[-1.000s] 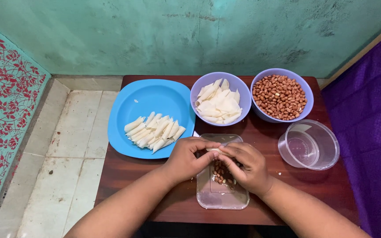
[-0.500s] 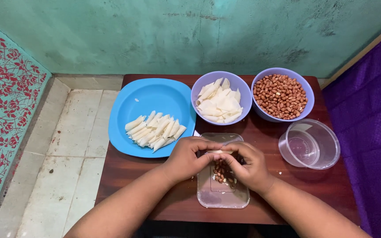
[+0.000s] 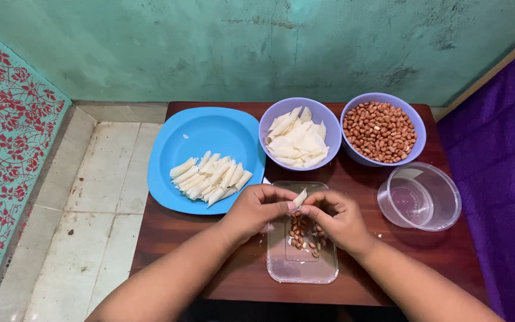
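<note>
Brown wooden table point(image 3: 168, 250), teal wall point(image 3: 210, 48)

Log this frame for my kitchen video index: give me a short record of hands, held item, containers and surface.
left hand: pinches a pale wrapper piece together with the right hand
below hands: clear rectangular tray with a few peanuts
blue plate: row of rolled pale pieces
left purple bowl: flat pale wrappers
right purple bowl: peanuts
clear round tub: contents cannot be told
surface: dark wooden table
</note>
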